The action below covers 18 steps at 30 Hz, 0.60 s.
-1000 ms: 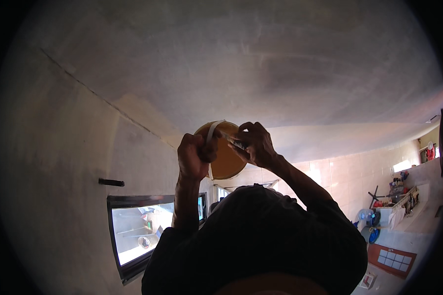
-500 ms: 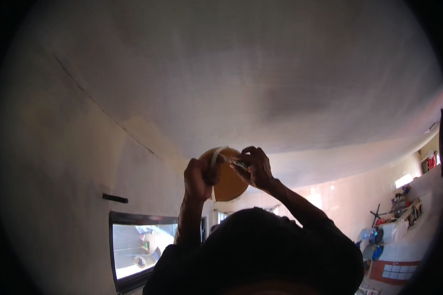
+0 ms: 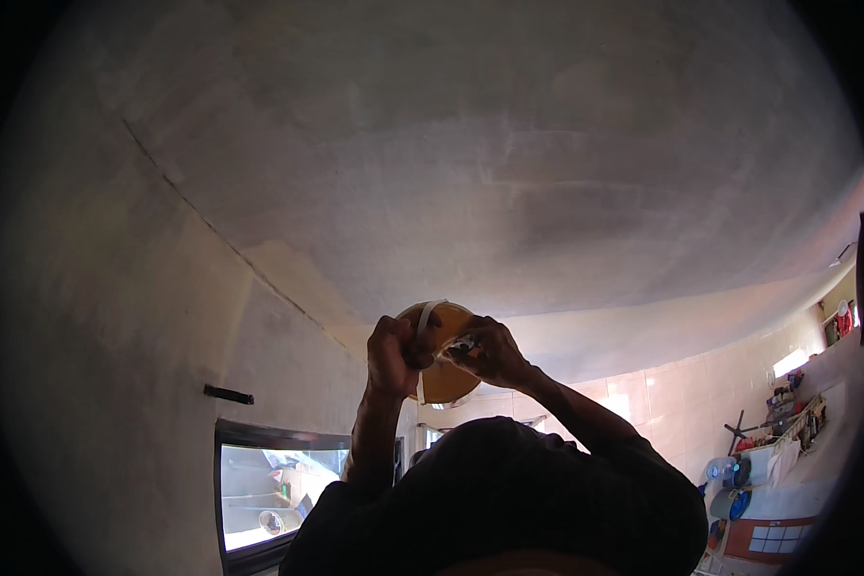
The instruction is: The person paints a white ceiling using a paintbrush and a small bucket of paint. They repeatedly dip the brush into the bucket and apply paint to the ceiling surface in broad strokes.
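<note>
Both my arms are raised in front of a round, yellow-brown, shallow or bucket-like thing (image 3: 448,388) with a narrow white band (image 3: 432,313) across it. Whether it is a bucket or a disc, I cannot tell. My left hand (image 3: 392,357) is closed at the band, its fingers partly in shadow. My right hand (image 3: 494,353) is closed over the right side of the round thing, pinching a small grey-white piece (image 3: 463,344) whose kind is unclear. The fingers of both hands nearly meet in front of the brown surface.
A broad grey plastered surface (image 3: 547,211) spreads above, meeting the left wall along a dark crack (image 3: 202,223). A black-framed window (image 3: 283,485) and a short dark bar (image 3: 228,395) are at lower left. Shelves with mixed goods (image 3: 787,422) and a blue container (image 3: 738,504) lie far right.
My hands and the round thing sit slightly lower in the picture. The right hand has shifted left, closer to my left hand, and its raised fingers have curled down.
</note>
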Each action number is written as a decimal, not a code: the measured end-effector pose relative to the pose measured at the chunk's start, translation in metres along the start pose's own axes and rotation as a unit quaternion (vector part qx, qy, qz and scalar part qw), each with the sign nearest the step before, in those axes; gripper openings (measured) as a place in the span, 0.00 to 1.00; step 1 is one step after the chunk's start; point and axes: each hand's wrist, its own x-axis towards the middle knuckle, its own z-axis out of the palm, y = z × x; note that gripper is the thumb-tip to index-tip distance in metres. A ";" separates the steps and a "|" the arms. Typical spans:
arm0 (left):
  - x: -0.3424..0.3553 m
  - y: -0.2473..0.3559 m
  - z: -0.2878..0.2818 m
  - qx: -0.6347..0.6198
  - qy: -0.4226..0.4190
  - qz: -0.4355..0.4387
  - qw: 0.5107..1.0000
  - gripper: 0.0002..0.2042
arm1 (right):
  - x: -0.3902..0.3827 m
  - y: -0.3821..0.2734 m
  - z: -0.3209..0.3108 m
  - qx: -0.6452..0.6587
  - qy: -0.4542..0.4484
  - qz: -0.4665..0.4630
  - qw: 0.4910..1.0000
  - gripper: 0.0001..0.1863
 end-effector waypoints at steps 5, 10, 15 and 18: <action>-0.005 0.001 -0.001 -0.021 0.003 0.007 1.000 0.20 | 0.001 0.005 0.005 -0.119 0.136 -0.049 0.982 0.12; -0.002 0.006 -0.009 -0.052 0.016 0.011 0.998 0.25 | -0.009 -0.004 -0.027 0.000 0.109 0.018 0.994 0.09; -0.017 0.021 -0.015 -0.098 -0.012 0.029 0.995 0.29 | -0.014 -0.030 -0.091 0.121 0.130 0.075 0.981 0.04; -0.028 0.025 -0.018 -0.091 0.037 0.050 0.994 0.29 | 0.003 -0.036 -0.114 0.106 0.217 0.064 0.968 0.05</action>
